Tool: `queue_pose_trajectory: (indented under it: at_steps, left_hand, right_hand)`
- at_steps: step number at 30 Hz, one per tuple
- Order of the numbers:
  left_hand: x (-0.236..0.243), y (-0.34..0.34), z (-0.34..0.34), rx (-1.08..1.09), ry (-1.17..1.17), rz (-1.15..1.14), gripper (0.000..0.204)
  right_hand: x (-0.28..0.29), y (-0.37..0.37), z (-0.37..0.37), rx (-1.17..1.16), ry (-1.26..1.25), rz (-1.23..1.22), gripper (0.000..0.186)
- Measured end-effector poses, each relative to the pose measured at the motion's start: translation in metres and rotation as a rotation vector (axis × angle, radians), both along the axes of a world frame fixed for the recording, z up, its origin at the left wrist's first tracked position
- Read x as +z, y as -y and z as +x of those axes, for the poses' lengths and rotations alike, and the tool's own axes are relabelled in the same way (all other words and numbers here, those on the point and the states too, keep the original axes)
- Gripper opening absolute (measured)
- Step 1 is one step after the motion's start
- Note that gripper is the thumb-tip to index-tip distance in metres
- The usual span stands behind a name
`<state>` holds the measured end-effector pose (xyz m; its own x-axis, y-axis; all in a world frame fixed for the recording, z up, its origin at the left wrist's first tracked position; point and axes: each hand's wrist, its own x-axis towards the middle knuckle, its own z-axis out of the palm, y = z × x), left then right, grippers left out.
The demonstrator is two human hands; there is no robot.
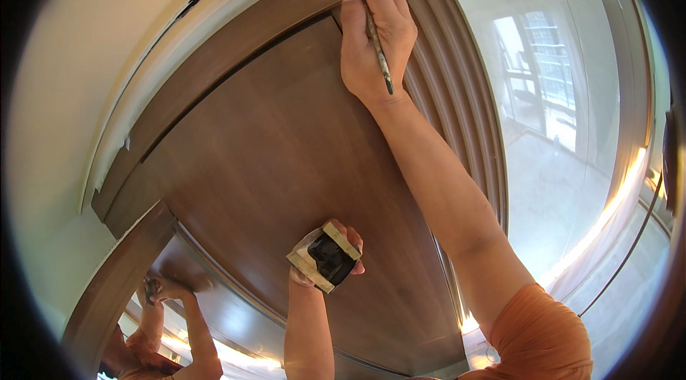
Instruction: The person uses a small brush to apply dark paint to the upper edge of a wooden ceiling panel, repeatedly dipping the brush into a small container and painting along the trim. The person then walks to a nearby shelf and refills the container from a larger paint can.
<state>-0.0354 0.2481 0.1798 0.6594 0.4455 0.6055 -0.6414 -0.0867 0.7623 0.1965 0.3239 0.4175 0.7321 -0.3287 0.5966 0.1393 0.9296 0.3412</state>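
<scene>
My right hand (379, 30) is raised high against the brown wooden frame (257, 8) at the top. It pinches a thin, paint-stained brush (379, 48) like a pen. The handle's dark end points down over my wrist, while the other end runs up past my fingertips, where its tip is hard to make out. Lower down, my left hand (302, 276) holds a small, open, square-sided container (333, 260) with pale edges and black paint or similar dark stuff inside. Behind both hands stands a large brown wooden panel (264, 137).
A pale wall (93, 44) with a ragged white-and-black edge adjoins the frame on the left. Fluted brown trim (454, 73) and a glossy white panel (550, 166) are on the right. At lower left, a reflective surface (236, 316) mirrors raised arms. A dark cable (629, 258) hangs at right.
</scene>
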Motion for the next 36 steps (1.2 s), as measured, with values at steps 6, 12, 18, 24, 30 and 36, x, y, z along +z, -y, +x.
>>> queue_pose_trajectory:
  at_steps: [6, 12, 18, 24, 30, 36]
  left_hand:
    - [0.000, 0.001, 0.000, -0.003, 0.002, -0.039, 0.090]
    - [0.002, -0.002, -0.002, -0.007, -0.046, 0.022, 0.092]
    - [-0.001, -0.001, -0.001, -0.003, -0.019, 0.023, 0.093]
    - [0.000, -0.002, -0.002, -0.010, -0.027, 0.024, 0.093]
    - [0.002, -0.001, -0.001, -0.008, -0.034, 0.026, 0.094]
    - [0.001, 0.002, 0.000, 0.018, -0.022, -0.025, 0.091]
  right_hand:
    - [-0.008, 0.009, 0.004, 0.091, 0.067, -0.138, 0.029]
    - [-0.004, -0.001, -0.004, -0.025, 0.085, -0.027, 0.037]
    - [-0.003, -0.008, -0.006, -0.133, 0.118, 0.019, 0.039]
    - [-0.005, -0.007, -0.003, -0.045, 0.188, 0.061, 0.034]
    - [-0.005, -0.004, 0.000, 0.132, 0.078, 0.040, 0.028]
    - [-0.010, -0.002, 0.000, 0.365, 0.095, -0.086, 0.027]
